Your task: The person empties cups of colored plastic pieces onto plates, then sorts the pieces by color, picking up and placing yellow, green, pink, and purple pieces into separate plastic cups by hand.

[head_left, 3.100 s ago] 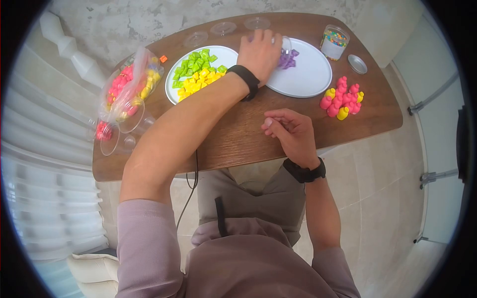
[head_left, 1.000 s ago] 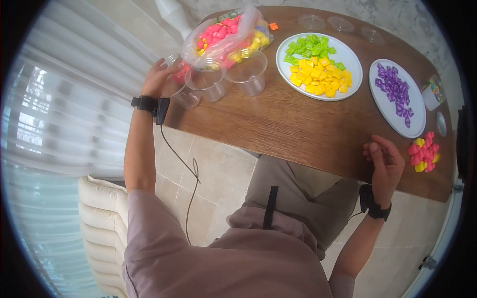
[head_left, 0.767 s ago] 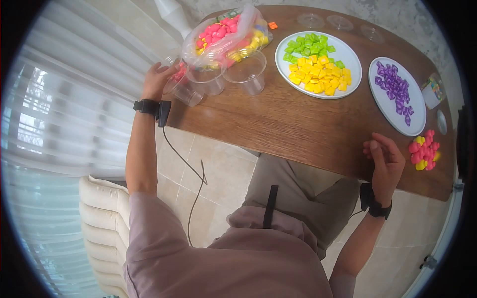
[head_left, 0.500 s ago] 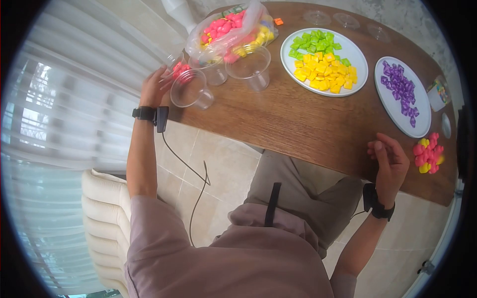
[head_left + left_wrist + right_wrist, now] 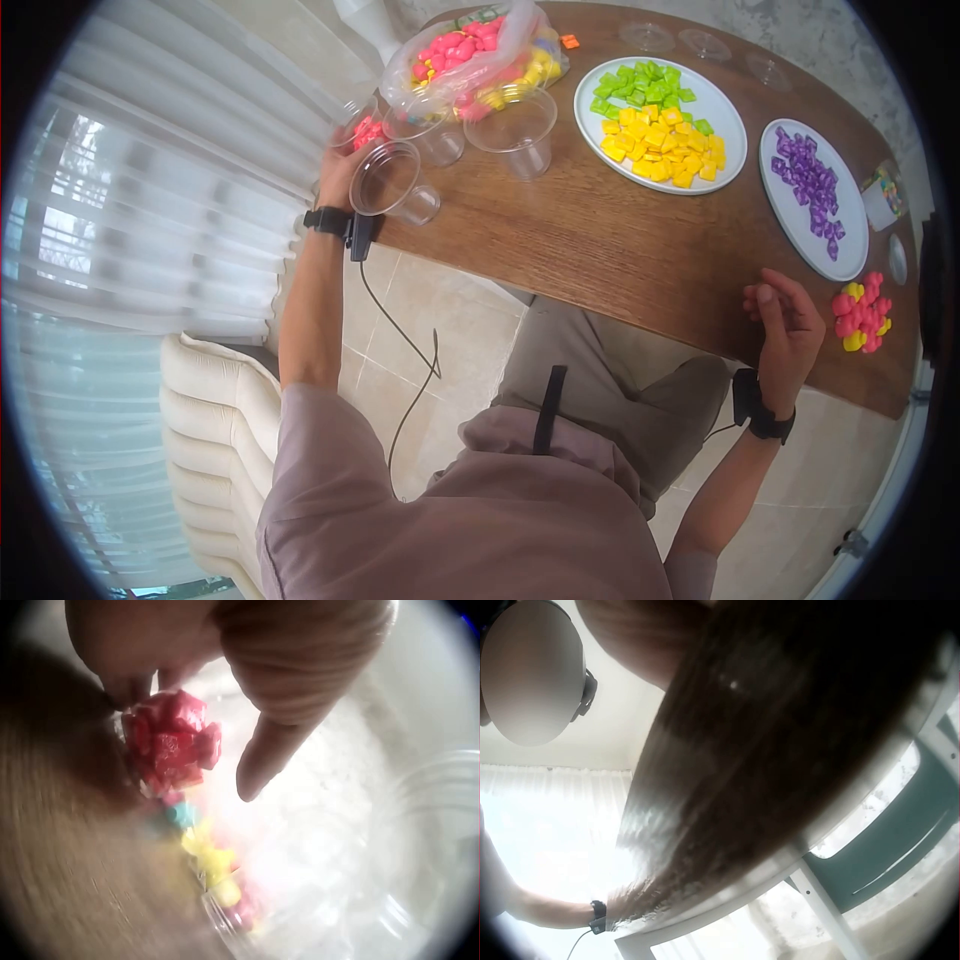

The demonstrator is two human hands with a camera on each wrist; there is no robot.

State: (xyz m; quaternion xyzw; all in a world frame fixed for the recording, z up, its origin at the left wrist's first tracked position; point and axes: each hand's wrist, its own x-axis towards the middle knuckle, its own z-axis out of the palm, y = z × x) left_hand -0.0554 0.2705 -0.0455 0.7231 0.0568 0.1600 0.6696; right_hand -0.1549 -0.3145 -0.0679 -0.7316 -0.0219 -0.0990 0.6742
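Note:
At the table's left end my left hand (image 5: 345,172) grips a clear plastic cup (image 5: 357,118) with red wrapped candies (image 5: 368,132) in its bottom. In the left wrist view the fingers pass behind these red candies (image 5: 171,742), and the thumb extends along the near side. Right in front of this hand stands an empty plastic cup (image 5: 408,196); two more cups (image 5: 440,148) (image 5: 527,158) stand to its right. My right hand (image 5: 785,330) hangs loosely curled at the table's front edge, holding nothing. Its wrist view shows mostly the dark table edge (image 5: 735,750).
A clear bag (image 5: 475,62) of pink and yellow pieces lies behind the cups. One white plate (image 5: 586,112) bears green and yellow candies, another plate (image 5: 795,232) purple ones. Pink and yellow bottle-shaped pieces (image 5: 860,315), a jar (image 5: 882,203) and clear lids (image 5: 705,44) are further right.
My left hand has left the purple candies' plate for the cups at left. One empty cup now stands apart nearer the front edge, and the hand has moved onto the red candies' cup.

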